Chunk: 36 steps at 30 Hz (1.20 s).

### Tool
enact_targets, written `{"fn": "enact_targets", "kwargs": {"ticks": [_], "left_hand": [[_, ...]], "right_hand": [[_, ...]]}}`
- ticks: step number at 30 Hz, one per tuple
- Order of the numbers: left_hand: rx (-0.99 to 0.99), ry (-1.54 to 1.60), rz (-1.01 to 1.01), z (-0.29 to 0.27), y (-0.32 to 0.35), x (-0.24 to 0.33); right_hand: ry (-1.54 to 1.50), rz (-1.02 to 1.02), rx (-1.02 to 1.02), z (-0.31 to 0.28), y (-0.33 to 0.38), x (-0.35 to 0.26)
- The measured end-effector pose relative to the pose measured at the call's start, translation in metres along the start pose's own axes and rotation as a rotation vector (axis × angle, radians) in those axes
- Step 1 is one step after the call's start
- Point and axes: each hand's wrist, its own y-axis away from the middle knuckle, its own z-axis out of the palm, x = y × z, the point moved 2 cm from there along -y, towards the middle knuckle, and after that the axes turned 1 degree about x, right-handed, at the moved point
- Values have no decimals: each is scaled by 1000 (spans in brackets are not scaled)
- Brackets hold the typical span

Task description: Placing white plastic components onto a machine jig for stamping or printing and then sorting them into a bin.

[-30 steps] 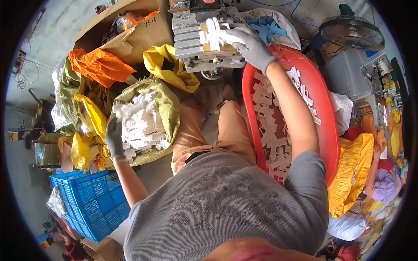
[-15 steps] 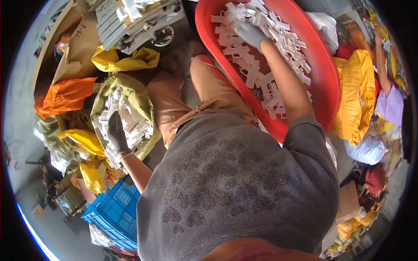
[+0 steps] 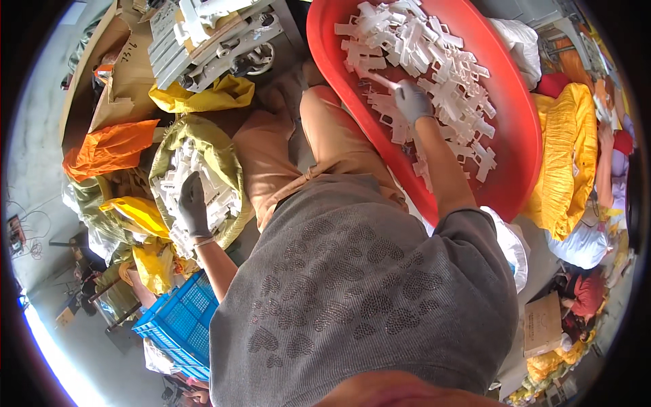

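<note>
My right hand (image 3: 412, 102), in a grey glove, is over the red tub (image 3: 522, 159) at upper right. It is closed on a slim white plastic piece (image 3: 382, 81) that points up and left from the fingers. White plastic toy-pistol-shaped parts (image 3: 444, 91) are heaped in the tub below it. My left hand (image 3: 192, 205), also gloved in grey, lies over an olive woven sack (image 3: 232, 159) filled with similar white parts (image 3: 215, 191). Its fingers are stretched out flat, and nothing shows in them; the palm side is hidden.
A grey metal machine (image 3: 227, 51) stands ahead, left of the tub. Beside it are a cardboard box (image 3: 129, 74), an orange sheet (image 3: 108, 146) and yellow sacks. A blue plastic crate (image 3: 180, 319) sits lower left. Beyond the tub lie a yellow sack (image 3: 566, 163) and other people.
My right hand has drawn back from the far part of the heap toward me and now holds a white piece. The left hand stays over the sack. The whole view has shifted slightly.
</note>
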Motion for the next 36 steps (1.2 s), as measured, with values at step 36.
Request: {"fn": "enact_targets", "kwargs": {"ticks": [36], "left_hand": [[-28,18,652,11,-177,223]], "right_hand": [[-1286,375,-125,-99,25,-55]]}}
